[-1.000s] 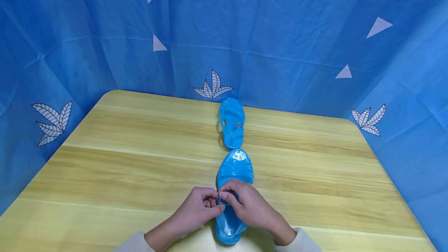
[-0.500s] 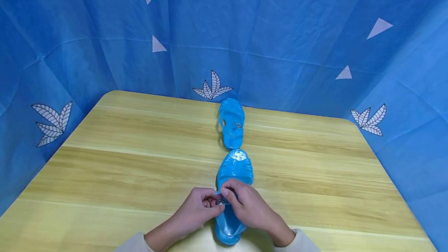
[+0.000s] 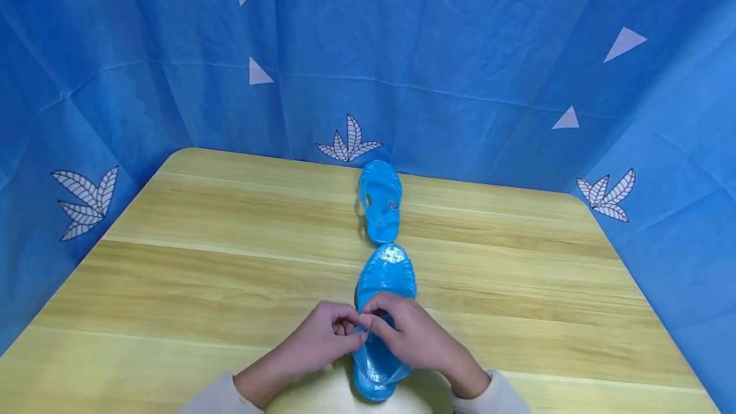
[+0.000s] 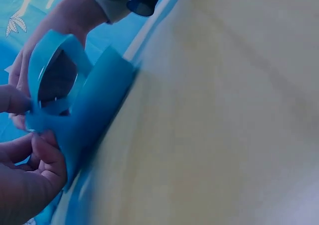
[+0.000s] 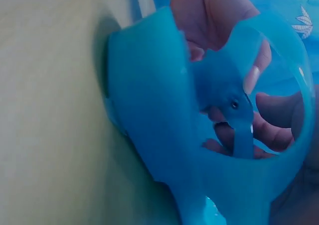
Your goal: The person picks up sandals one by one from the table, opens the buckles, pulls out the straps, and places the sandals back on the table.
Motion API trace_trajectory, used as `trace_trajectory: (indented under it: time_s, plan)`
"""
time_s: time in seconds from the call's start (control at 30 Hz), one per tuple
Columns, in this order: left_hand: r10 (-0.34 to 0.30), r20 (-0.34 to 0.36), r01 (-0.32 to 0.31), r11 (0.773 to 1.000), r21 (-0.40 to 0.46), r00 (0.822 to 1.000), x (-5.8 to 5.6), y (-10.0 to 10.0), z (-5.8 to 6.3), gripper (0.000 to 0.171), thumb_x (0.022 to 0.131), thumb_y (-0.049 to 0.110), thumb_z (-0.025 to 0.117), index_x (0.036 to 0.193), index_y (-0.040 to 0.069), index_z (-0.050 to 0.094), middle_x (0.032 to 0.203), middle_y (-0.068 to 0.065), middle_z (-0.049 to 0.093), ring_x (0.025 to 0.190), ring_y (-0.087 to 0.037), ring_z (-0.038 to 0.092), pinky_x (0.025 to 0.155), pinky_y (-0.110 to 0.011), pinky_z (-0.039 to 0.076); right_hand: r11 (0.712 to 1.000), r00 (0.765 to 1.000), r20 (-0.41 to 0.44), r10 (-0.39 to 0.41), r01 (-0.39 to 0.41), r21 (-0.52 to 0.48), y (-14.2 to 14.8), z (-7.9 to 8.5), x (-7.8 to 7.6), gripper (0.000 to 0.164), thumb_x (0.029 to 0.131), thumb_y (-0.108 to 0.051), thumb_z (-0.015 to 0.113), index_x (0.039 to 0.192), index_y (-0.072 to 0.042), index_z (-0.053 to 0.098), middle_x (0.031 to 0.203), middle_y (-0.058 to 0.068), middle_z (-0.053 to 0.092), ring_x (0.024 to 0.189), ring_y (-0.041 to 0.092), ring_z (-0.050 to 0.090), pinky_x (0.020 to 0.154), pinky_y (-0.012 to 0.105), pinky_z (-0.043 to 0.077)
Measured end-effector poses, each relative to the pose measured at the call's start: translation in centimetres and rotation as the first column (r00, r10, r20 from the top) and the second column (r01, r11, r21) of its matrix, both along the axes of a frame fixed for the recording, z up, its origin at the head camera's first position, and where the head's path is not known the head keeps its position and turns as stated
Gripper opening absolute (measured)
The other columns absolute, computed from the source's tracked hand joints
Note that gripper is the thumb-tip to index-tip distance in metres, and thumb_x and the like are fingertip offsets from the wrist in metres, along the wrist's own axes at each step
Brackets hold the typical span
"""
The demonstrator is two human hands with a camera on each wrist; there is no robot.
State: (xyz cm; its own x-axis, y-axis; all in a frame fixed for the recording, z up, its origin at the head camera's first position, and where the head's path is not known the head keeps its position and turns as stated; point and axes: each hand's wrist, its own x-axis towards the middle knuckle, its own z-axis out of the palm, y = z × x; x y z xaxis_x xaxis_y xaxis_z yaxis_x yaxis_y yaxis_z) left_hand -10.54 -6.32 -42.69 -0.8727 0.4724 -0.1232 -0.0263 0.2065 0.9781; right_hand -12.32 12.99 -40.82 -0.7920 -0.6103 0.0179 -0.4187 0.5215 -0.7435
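Note:
A blue plastic sandal (image 3: 386,273) lies on the table with its heel towards me. My left hand (image 3: 323,342) pinches the sandal's ankle strap at its left side between thumb and fingers. From the other side, my right hand (image 3: 415,336) reaches over the sandal and pinches the strap right beside the left fingertips, hiding the buckle in the head view. In the right wrist view the strap (image 5: 286,33) arches up from the heel (image 5: 149,100), with a small hole near the fingers. The left wrist view shows both hands gathered at the strap.
A second blue sandal (image 3: 381,209) stands beyond the first, its heel close to the other's toe and a metal buckle on its right side. The wooden table (image 3: 201,286) meets a blue patterned curtain (image 3: 345,37) at the back and sides.
The right fingertips first drew back slightly, showing a metal buckle and strap end, then moved left and down again and now cover them. Both sandals stay in place.

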Motion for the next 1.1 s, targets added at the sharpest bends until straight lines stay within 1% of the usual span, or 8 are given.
trace_trajectory:
  time_s: [0.1,0.23,0.33,0.63,0.77,0.87,0.97,1.1]
  plan:
    - [-0.033,-0.051,0.030,0.998,-0.059,0.998,-0.3,-0.2,0.5,0.013,0.085,0.015,0.066,0.093,0.005,0.068,0.072,0.001,0.054,0.058,-0.007,0.046,0.049,-0.016,0.037,1.000,1.000,-0.018,-0.026,0.026,0.011,0.3,0.2,-0.1,0.026,0.098,-0.036,0.047,0.093,-0.017,0.064,0.088,-0.009,0.062,0.080,0.006,0.055,0.070,0.023,0.049]
    - [-0.061,-0.070,0.052,0.992,-0.117,0.996,-0.6,-0.3,0.9,0.012,0.085,0.016,0.067,0.090,0.005,0.067,0.074,0.001,0.055,0.062,-0.009,0.048,0.051,-0.018,0.040,0.997,0.997,-0.025,-0.070,0.071,0.035,0.6,0.4,-0.3,0.024,0.098,-0.033,0.050,0.092,-0.016,0.066,0.082,-0.006,0.063,0.070,0.005,0.053,0.060,0.022,0.047]
    - [-0.069,-0.076,0.058,0.987,-0.148,0.995,-0.8,-0.4,1.0,0.012,0.086,0.017,0.066,0.091,0.007,0.067,0.076,0.002,0.056,0.063,-0.009,0.049,0.052,-0.019,0.041,0.996,0.997,-0.015,-0.079,0.080,0.034,0.7,0.3,-0.3,0.021,0.097,-0.031,0.052,0.092,-0.016,0.066,0.080,-0.006,0.063,0.068,0.004,0.053,0.058,0.022,0.046]
    - [-0.056,-0.155,0.025,0.980,-0.197,0.986,-1.2,0.2,1.3,0.011,0.086,0.022,0.065,0.091,0.011,0.067,0.075,0.004,0.056,0.059,-0.007,0.049,0.050,-0.021,0.042,0.997,0.997,-0.009,-0.078,0.078,0.013,0.6,0.3,-0.4,0.019,0.096,-0.031,0.054,0.091,-0.018,0.066,0.084,-0.011,0.064,0.072,0.003,0.054,0.061,0.021,0.047]
    - [-0.051,-0.191,0.012,0.980,-0.199,0.980,-1.3,0.5,1.3,0.008,0.086,0.021,0.066,0.086,0.013,0.067,0.074,0.004,0.056,0.058,-0.006,0.048,0.049,-0.020,0.041,0.996,0.996,-0.006,-0.085,0.085,-0.005,0.6,0.2,-0.3,0.016,0.095,-0.028,0.056,0.091,-0.017,0.066,0.084,-0.011,0.064,0.073,0.004,0.055,0.062,0.022,0.048]
    - [-0.056,-0.213,0.011,0.978,-0.210,0.975,-1.4,0.7,1.3,0.007,0.083,0.019,0.068,0.082,0.013,0.065,0.073,0.005,0.055,0.060,-0.007,0.048,0.051,-0.020,0.041,0.996,0.996,0.002,-0.090,0.090,-0.030,0.6,0.1,-0.3,0.015,0.095,-0.028,0.056,0.091,-0.017,0.066,0.086,-0.011,0.064,0.077,0.005,0.057,0.067,0.022,0.049]
    - [-0.061,-0.215,0.013,0.976,-0.218,0.975,-1.5,0.8,1.2,0.007,0.081,0.016,0.070,0.080,0.013,0.064,0.073,0.004,0.054,0.063,-0.008,0.048,0.053,-0.020,0.041,0.994,0.995,0.014,-0.094,0.095,-0.049,0.7,0.1,-0.4,0.016,0.095,-0.029,0.056,0.090,-0.017,0.065,0.086,-0.011,0.065,0.081,0.006,0.058,0.071,0.023,0.049]
    - [-0.057,-0.199,0.010,0.973,-0.230,0.978,-1.6,0.9,1.0,0.008,0.079,0.013,0.072,0.079,0.013,0.063,0.074,0.004,0.054,0.067,-0.011,0.049,0.056,-0.020,0.042,0.994,0.995,0.021,-0.096,0.097,-0.053,0.7,0.0,-0.4,0.017,0.095,-0.030,0.056,0.088,-0.017,0.065,0.086,-0.011,0.065,0.081,0.006,0.058,0.070,0.023,0.049]
